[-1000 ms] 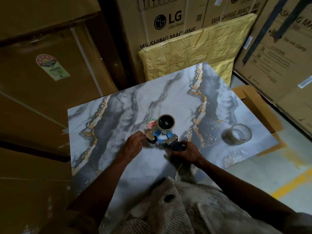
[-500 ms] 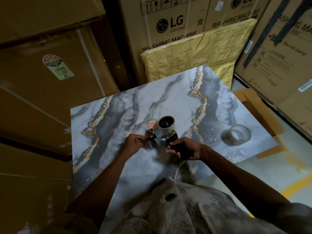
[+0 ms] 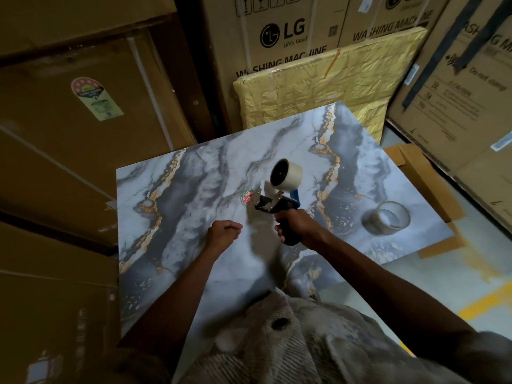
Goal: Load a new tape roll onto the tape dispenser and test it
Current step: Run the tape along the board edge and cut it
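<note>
**Dispenser gripped in the right hand, roll mounted**

Now the right hand (image 3: 297, 227) curls round the black handle of the tape dispenser (image 3: 277, 202) and holds it raised above the marble-patterned table (image 3: 177, 217), tilted so the handle points toward the person. A pale tape roll (image 3: 286, 174) sits on the dispenser's hub at the far end, its dark centre turned to the left. Blue parts of the frame show just beside the roll on its right. The metal front plate of the dispenser faces left.

The left hand (image 3: 224, 232) hovers near the table just to the left of the dispenser, apart from it, fingers curled into a loose fist; whether it pinches a tape end between the fingertips cannot be told.

A round red-and-green sticker (image 3: 247, 197) lies on the table surface beside the dispenser's front plate; its white letters begin "Pat", the rest hidden. A second tape roll (image 3: 386, 218) lies flat on the table well to the right.

Behind the table stands a cardboard box (image 3: 277, 31) printed "LG", "Life's Good" and "WASHING MACHINE". A yellow wrapped panel (image 3: 318, 90) leans against it. Another box (image 3: 91, 112) at left carries an arched red-and-green label (image 3: 94, 98), too small to read.
</note>
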`<state>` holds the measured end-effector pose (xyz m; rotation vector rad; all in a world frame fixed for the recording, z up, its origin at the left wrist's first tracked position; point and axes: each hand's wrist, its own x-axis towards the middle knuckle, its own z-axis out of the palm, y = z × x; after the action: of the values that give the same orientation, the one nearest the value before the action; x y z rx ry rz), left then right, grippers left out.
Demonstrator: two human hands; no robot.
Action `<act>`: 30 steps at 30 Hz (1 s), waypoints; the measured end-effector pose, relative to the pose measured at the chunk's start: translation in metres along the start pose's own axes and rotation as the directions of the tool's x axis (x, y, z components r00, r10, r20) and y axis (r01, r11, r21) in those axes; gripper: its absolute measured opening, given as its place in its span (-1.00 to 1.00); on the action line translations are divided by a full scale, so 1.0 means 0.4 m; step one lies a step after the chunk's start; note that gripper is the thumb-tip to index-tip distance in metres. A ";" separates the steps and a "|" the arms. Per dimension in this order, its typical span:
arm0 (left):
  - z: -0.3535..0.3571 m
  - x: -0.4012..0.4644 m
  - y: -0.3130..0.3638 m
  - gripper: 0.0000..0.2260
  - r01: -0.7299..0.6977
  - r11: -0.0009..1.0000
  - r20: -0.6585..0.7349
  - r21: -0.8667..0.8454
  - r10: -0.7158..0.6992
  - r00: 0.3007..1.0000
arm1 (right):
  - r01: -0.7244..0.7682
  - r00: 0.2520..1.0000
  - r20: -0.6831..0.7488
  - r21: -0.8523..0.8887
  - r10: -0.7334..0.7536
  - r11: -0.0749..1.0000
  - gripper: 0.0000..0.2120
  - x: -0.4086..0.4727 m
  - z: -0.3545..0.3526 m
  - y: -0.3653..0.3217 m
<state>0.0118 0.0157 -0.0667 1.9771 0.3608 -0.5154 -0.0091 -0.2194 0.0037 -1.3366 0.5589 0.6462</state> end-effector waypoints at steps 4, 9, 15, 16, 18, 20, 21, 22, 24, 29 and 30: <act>0.017 -0.020 0.005 -0.85 -0.034 0.997 -0.036 0.076 0.036 0.999 | 0.170 0.971 -0.148 -0.144 -0.191 0.975 -0.83 0.009 0.046 0.021; 0.029 -0.046 0.010 -0.76 -0.057 0.974 -0.028 0.219 0.065 0.997 | 0.260 0.839 -0.176 -0.702 -0.515 0.663 -0.64 0.022 0.046 0.115; 0.028 -0.054 -0.004 -0.74 -0.063 0.966 -0.037 0.251 0.075 0.997 | 0.196 0.809 -0.165 -0.828 -0.564 0.525 -0.63 0.013 0.010 0.223; 0.028 -0.054 -0.005 -0.74 -0.075 0.963 -0.035 0.257 0.086 0.996 | 0.193 0.813 -0.162 -0.831 -0.559 0.522 -0.61 0.009 0.005 0.233; 0.030 -0.055 -0.005 -0.74 -0.099 0.957 -0.031 0.272 0.112 0.993 | 0.184 0.827 -0.161 -0.828 -0.539 0.529 -0.57 0.002 0.002 0.239; 0.036 -0.054 -0.005 -0.75 -0.120 0.951 -0.025 0.286 0.132 0.991 | 0.154 0.845 -0.177 -0.823 -0.505 0.547 -0.52 0.000 0.005 0.233; 0.038 -0.054 -0.004 -0.75 -0.125 0.947 -0.020 0.295 0.137 0.990 | 0.135 0.854 -0.183 -0.825 -0.487 0.548 -0.51 0.001 0.006 0.226; 0.041 -0.054 -0.003 -0.76 -0.131 0.944 -0.016 0.303 0.142 0.990 | 0.102 0.867 -0.194 -0.833 -0.459 0.544 -0.53 0.006 0.006 0.221; 0.045 -0.055 -0.001 -0.77 -0.142 0.937 -0.011 0.319 0.154 0.988 | 0.063 0.884 -0.205 -0.838 -0.420 0.541 -0.57 0.017 0.004 0.213; 0.050 -0.058 -0.013 -0.87 -0.177 0.918 -0.008 0.356 0.193 0.981 | -0.011 0.908 -0.211 -0.875 -0.362 0.484 -0.49 0.029 -0.001 0.195; 0.051 -0.056 -0.021 -0.89 -0.187 0.912 -0.018 0.364 0.208 0.978 | -0.016 0.913 -0.204 -0.882 -0.352 0.470 -0.48 0.029 0.000 0.191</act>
<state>-0.0154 0.0004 -0.0699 2.3583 0.0998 -0.4168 -0.0552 -0.2097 -0.0578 -2.5228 0.3551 0.5128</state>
